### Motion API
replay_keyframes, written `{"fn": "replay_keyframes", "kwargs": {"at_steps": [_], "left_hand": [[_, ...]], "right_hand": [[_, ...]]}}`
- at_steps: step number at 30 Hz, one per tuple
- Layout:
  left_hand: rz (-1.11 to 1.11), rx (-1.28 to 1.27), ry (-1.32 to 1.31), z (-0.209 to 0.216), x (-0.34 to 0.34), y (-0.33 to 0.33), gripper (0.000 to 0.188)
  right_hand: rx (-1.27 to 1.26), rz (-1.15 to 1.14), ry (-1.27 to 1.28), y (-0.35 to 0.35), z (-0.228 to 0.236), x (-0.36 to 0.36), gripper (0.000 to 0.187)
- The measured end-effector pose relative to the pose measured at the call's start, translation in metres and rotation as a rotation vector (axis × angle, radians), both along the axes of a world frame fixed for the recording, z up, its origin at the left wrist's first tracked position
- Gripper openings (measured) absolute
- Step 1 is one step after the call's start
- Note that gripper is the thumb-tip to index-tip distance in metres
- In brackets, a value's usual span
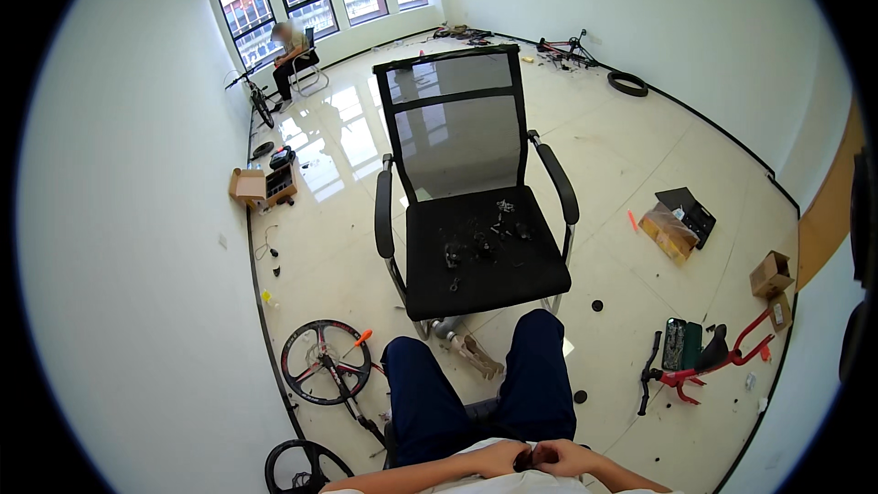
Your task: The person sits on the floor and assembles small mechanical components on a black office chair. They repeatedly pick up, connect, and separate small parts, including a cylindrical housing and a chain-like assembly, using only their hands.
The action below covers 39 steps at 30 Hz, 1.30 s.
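Both my hands meet low in front of my body, at the lower edge of the head view. My left hand point(503, 459) is closed, its fingers turned inward around a small dark part point(523, 461). Against the other side of that part, my right hand point(569, 457) has its fingers curled and pinched. The part is mostly hidden by the fingers, so its kind does not show. Ahead of my knees stands a black mesh-backed chair point(485, 285). Small dark and metallic parts point(483, 243) lie scattered on its seat, apart from my hands.
On the floor at left are a spoked wheel point(291, 368) and an orange-handled screwdriver point(363, 338). At right lie a red bike frame point(679, 379), a green case point(692, 340) and cardboard boxes point(771, 276). A person point(294, 44) sits by the windows near a bicycle point(260, 102).
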State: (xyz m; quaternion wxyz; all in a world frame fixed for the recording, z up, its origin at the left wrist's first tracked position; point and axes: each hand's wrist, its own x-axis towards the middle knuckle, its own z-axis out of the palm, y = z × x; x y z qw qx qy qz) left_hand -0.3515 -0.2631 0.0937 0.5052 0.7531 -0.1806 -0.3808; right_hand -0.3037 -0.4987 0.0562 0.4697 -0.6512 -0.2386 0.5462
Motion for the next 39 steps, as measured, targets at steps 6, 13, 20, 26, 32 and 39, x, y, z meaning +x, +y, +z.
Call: {"fn": "replay_keyframes", "kwargs": {"at_steps": [6, 13, 20, 26, 32, 39], "left_hand": [[0.139, -0.042, -0.017, -0.029, -0.013, -0.004, 0.054], [0.206, -0.126, -0.095, -0.032, -0.020, -0.009, 0.056], [0.362, -0.278, -0.142, -0.048, -0.028, -0.018, 0.059], [0.308, -0.250, -0.019, -0.048, -0.020, -0.016, 0.056], [0.358, -0.259, 0.031, -0.039, -0.018, -0.011, 0.056], [0.579, -0.342, 0.160, -0.012, -0.052, 0.083, 0.053]], "right_hand": [[0.021, -0.015, 0.086, 0.005, 0.008, 0.004, 0.029], [0.104, -0.077, -0.435, 0.017, 0.009, -0.005, 0.020], [-0.027, -0.111, -0.217, 0.018, 0.024, -0.004, 0.024], [-0.065, -0.131, -0.272, 0.024, 0.042, -0.006, 0.029], [-0.076, -0.192, -0.255, 0.015, 0.013, -0.012, 0.030], [-0.092, -0.307, -0.036, -0.038, 0.015, 0.015, 0.048]]}}
